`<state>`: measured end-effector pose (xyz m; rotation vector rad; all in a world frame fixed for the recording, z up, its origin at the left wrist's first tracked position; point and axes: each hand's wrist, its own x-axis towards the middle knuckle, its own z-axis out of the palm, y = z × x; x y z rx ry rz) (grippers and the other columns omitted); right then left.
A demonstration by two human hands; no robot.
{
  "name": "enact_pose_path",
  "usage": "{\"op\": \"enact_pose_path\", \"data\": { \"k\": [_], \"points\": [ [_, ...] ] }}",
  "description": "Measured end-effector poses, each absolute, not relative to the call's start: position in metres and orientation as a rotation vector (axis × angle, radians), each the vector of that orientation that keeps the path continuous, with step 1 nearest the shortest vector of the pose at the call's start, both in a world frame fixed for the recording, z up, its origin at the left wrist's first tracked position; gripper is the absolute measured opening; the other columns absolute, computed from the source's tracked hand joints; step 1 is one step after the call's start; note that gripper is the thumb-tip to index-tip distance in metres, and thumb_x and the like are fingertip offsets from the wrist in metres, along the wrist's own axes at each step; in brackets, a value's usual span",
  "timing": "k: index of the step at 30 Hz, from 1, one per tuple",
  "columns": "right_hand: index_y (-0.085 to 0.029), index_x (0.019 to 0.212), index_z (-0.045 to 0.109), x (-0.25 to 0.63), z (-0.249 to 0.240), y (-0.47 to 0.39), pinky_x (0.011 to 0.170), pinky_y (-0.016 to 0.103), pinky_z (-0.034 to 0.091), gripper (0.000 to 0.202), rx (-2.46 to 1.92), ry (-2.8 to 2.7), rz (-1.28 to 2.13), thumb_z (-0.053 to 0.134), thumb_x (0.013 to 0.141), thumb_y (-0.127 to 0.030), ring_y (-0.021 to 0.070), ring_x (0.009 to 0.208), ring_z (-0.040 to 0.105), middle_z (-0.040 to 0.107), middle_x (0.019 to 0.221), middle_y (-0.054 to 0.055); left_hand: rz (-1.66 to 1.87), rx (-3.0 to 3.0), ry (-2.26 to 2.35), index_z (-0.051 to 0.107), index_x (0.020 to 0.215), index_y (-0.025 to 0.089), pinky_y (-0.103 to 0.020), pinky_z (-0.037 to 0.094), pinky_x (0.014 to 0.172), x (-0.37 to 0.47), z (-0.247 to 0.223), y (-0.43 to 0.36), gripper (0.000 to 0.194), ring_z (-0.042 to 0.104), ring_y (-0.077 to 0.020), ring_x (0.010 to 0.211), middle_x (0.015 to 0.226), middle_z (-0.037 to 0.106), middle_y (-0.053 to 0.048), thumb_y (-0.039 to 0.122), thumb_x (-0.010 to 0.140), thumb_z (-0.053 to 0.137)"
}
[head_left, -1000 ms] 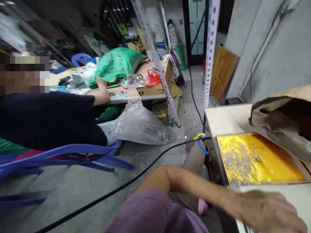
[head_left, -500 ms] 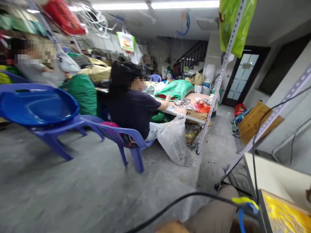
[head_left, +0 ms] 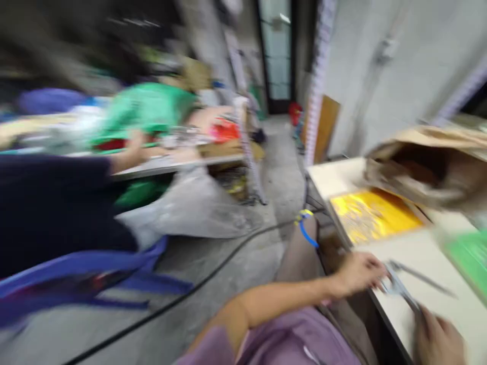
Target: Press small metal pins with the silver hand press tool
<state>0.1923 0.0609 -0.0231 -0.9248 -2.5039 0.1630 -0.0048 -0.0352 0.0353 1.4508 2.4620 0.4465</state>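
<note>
Low at the right of the view, both my hands are at the edge of a pale worktable (head_left: pixel 403 248). A long grey metal tool (head_left: pixel 406 294), too blurred to name exactly, stretches between them. My left hand (head_left: pixel 359 274) has its curled fingers on the tool's pale end. The other, darker end runs into my right hand (head_left: pixel 439 337), whose fingers are closed round it. Just beyond, a second thin grey tool (head_left: pixel 426 279) slants over the tabletop.
A shallow tray with a shiny yellow lining (head_left: pixel 399 213) holds small silvery pieces. Behind it stands an open brown paper bag (head_left: pixel 429 190); a green item (head_left: pixel 470 258) lies at right. A black cable (head_left: pixel 228 261) crosses at left, near a co-worker's chair (head_left: pixel 76 268) and clear plastic bag (head_left: pixel 198 208).
My view has swung right and downward. Both hands, the grey tools and the paper bag now show; earlier only a blurred patch of skin appeared at the bottom edge.
</note>
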Motion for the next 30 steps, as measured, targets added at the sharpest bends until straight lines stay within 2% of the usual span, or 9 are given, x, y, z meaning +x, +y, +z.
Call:
{"op": "enact_pose_path", "data": {
  "k": [1, 3, 5, 7, 13, 30],
  "points": [
    [-0.027, 0.108, 0.058, 0.218, -0.023, 0.048, 0.067, 0.040, 0.051, 0.022, -1.085, -2.480, 0.141, 0.050, 0.090, -0.034, 0.0258, 0.091, 0.056, 0.059, 0.097, 0.009, 0.598, 1.463, 2.242, 0.064, 0.069, 0.008, -0.032, 0.049, 0.082, 0.011, 0.031, -0.025, 0.030, 0.063, -0.0152, 0.082, 0.091, 0.068, -0.008, 0.026, 0.088, 0.049],
    [-0.021, 0.106, 0.061, 0.244, -0.020, 0.030, 0.069, 0.041, 0.049, 0.027, -1.309, -2.430, 0.128, 0.038, 0.093, -0.029, 0.0254, 0.082, 0.054, 0.058, 0.087, 0.010, 0.892, 1.238, 1.800, 0.067, 0.076, 0.011, -0.018, 0.050, 0.053, 0.030, 0.025, -0.009, 0.019, 0.059, -0.0097, 0.051, 0.057, 0.062, 0.002, 0.021, 0.084, 0.053],
    [-0.017, 0.105, 0.061, 0.248, -0.019, 0.028, 0.072, 0.040, 0.047, 0.032, -1.404, -2.404, 0.152, 0.033, 0.094, -0.026, 0.0248, 0.081, 0.051, 0.058, 0.087, 0.011, 0.964, 0.936, 1.566, 0.066, 0.080, 0.010, -0.015, 0.043, 0.040, 0.036, 0.021, 0.005, 0.011, 0.051, -0.0071, 0.039, 0.046, 0.054, 0.006, 0.016, 0.081, 0.056],
    [-0.015, 0.103, 0.061, 0.245, -0.018, 0.033, 0.074, 0.039, 0.045, 0.032, -1.450, -2.389, 0.163, 0.033, 0.095, -0.026, 0.0245, 0.082, 0.049, 0.057, 0.088, 0.012, 0.871, 0.846, 1.561, 0.064, 0.076, 0.010, -0.013, 0.038, 0.035, 0.037, 0.019, 0.016, 0.008, 0.045, -0.0055, 0.034, 0.041, 0.047, 0.008, 0.015, 0.080, 0.058],
    [-0.016, 0.101, 0.062, 0.243, -0.024, 0.033, 0.071, 0.035, 0.041, 0.026, -1.483, -2.391, 0.181, 0.037, 0.094, -0.024, 0.0233, 0.080, 0.047, 0.056, 0.086, 0.009, 0.650, 0.962, 1.682, 0.062, 0.069, 0.011, -0.014, 0.029, 0.032, 0.034, 0.011, 0.038, 0.013, 0.039, -0.0044, 0.030, 0.037, 0.042, 0.009, 0.015, 0.080, 0.056],
    [-0.019, 0.103, 0.062, 0.244, -0.025, 0.032, 0.067, 0.035, 0.040, 0.027, -1.507, -2.404, 0.205, 0.037, 0.094, -0.021, 0.0232, 0.078, 0.046, 0.055, 0.084, 0.009, 0.391, 0.867, 1.594, 0.057, 0.062, 0.012, -0.014, 0.030, 0.033, 0.023, -0.014, 0.047, 0.015, 0.039, -0.0034, 0.031, 0.038, 0.044, 0.009, 0.015, 0.077, 0.059]
  ]
}}
